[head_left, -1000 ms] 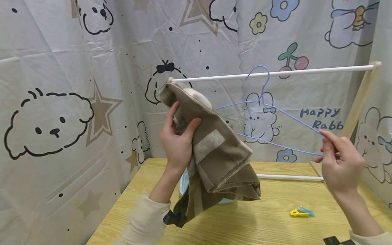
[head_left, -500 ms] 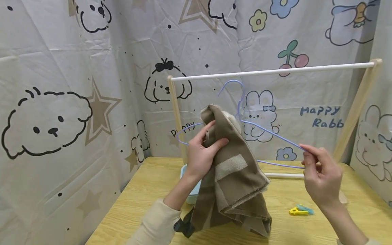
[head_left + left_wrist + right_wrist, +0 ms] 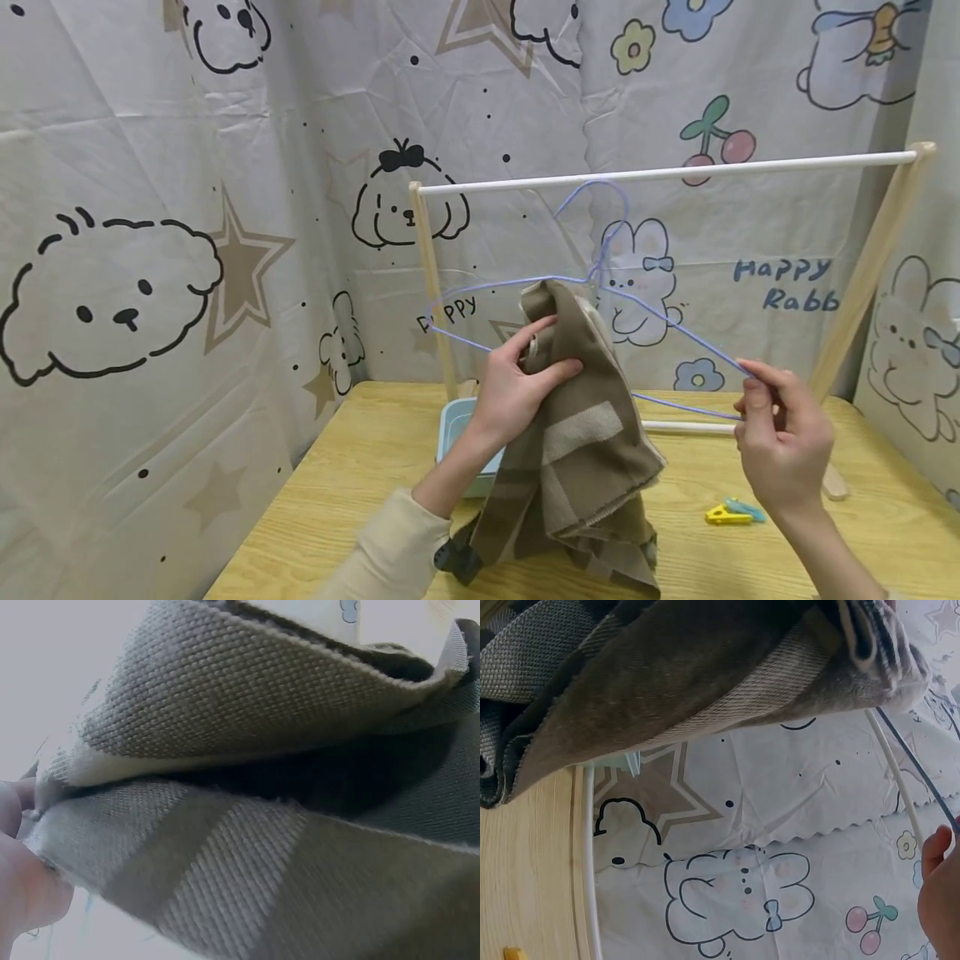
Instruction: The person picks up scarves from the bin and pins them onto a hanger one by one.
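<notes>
In the head view my left hand [image 3: 517, 387] grips a bunched brown cloth [image 3: 592, 467] with paler woven bands, thumb in front and fingers in its fold. The cloth hangs down in layers close over the table. My right hand [image 3: 787, 425] pinches the right end of a thin purple wire hanger [image 3: 678, 325]. The hanger's middle passes behind the cloth, its hook up in front of the rack's top bar in this view. In the left wrist view the cloth [image 3: 210, 690] fills most of the picture, with an opening between its layers. The right wrist view shows the cloth [image 3: 682, 675] from below.
A rack with a white top bar [image 3: 750, 169] and wooden legs stands behind the hands. A light blue tray [image 3: 447, 425] sits behind my left forearm. Yellow and blue clips [image 3: 731, 512] lie on the wooden table [image 3: 337, 492]. A printed curtain [image 3: 285, 167] surrounds it.
Both hands have come down from near the top bar. The cloth has moved right and lower, across the hanger's middle; the hanger has shifted left with my right hand.
</notes>
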